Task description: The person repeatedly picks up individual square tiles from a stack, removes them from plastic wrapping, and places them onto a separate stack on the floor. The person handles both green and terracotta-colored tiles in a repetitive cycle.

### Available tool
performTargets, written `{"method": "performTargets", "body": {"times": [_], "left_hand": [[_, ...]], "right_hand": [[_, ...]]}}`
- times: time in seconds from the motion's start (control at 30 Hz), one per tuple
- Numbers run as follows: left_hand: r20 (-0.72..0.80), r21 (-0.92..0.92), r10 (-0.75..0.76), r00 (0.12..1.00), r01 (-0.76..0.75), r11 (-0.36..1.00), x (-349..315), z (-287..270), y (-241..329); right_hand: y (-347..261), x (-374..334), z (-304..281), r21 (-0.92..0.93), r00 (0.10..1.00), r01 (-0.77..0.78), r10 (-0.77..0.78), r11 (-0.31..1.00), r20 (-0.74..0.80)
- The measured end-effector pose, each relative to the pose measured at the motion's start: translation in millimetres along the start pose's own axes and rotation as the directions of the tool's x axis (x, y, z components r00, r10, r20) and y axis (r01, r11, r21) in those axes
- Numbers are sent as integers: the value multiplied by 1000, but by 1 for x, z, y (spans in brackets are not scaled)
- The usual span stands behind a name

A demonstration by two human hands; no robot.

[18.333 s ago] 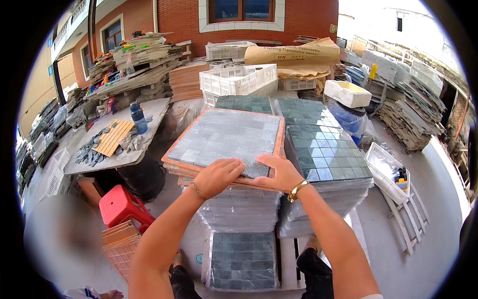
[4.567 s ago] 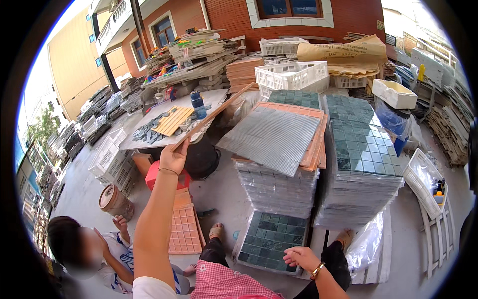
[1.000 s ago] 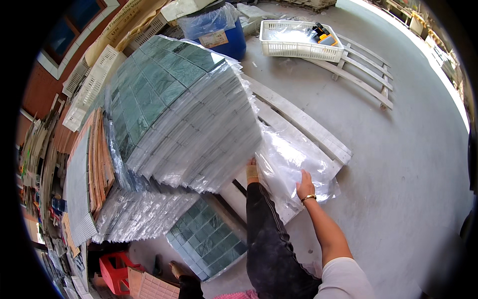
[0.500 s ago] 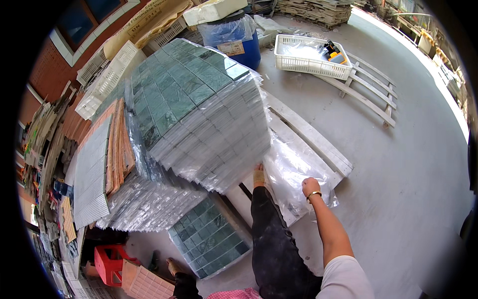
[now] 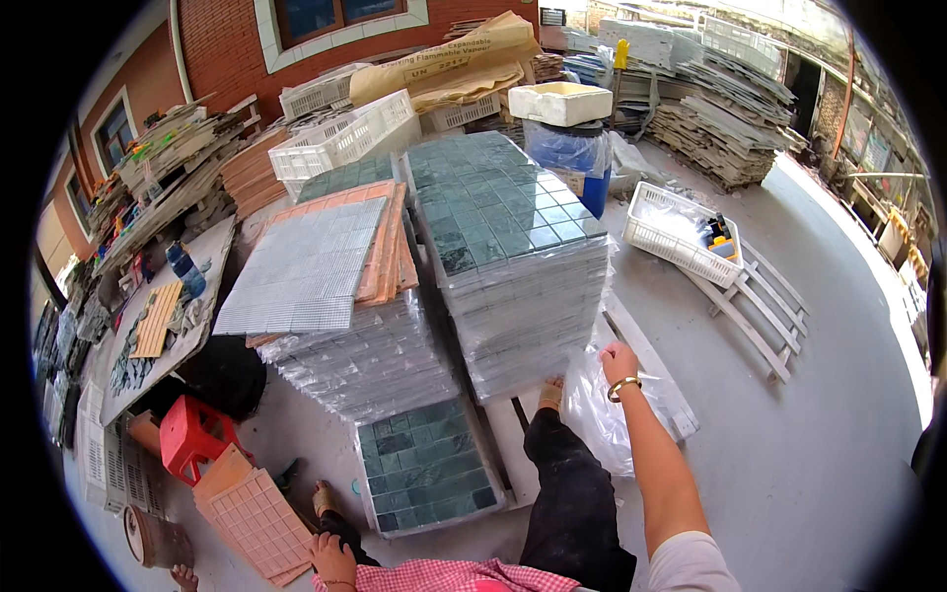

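Note:
My right hand [image 5: 619,363] is closed above a clear plastic sheet [image 5: 599,419]; what its fingers hold, if anything, I cannot make out. That crumpled sheet lies on a pale wooden pallet [image 5: 646,350], beside a tall plastic-wrapped stack of green stone mosaic tiles [image 5: 513,222]. My left hand [image 5: 333,562] lies with its fingers stretched out over my dark trouser leg, next to the pink checked cloth. A lower stack of green tiles [image 5: 429,469] stands between my legs. One of my feet [image 5: 551,393] rests on the pallet against the tall stack.
Left of the tall stack, a grey mesh sheet [image 5: 306,261] tops another wrapped stack. A red stool [image 5: 197,434], reddish grid panels [image 5: 258,523] and a brown bucket [image 5: 156,538] sit at lower left. A white crate [image 5: 681,242] rests on a slatted pallet; behind is a blue barrel [image 5: 592,187].
The view has tilted up and turned left, so more of the yard shows. My left hand has come into view at the bottom. My right hand stays closed above the plastic sheet.

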State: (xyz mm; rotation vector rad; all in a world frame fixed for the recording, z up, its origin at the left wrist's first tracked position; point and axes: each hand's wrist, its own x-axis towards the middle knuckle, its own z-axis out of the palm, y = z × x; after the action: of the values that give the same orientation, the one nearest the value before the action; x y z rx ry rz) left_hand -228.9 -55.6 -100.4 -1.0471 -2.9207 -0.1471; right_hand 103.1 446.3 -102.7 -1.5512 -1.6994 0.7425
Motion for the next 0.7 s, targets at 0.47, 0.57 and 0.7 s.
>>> {"method": "performTargets", "body": {"times": [0.47,0.57,0.7], "left_hand": [[332,-611,298,895,-37,791,-24,43,64],[491,-871,421,763,443,212,-22,28,100],[526,-534,490,695,718,-446,-20,3,144]], "right_hand": [[-123,-95,36,396,870,-17,-181,918,458],[-161,-156,58,409,780,-43,-225,912,584],[-160,-222,88,439,488,-91,-345,894,802]]}}
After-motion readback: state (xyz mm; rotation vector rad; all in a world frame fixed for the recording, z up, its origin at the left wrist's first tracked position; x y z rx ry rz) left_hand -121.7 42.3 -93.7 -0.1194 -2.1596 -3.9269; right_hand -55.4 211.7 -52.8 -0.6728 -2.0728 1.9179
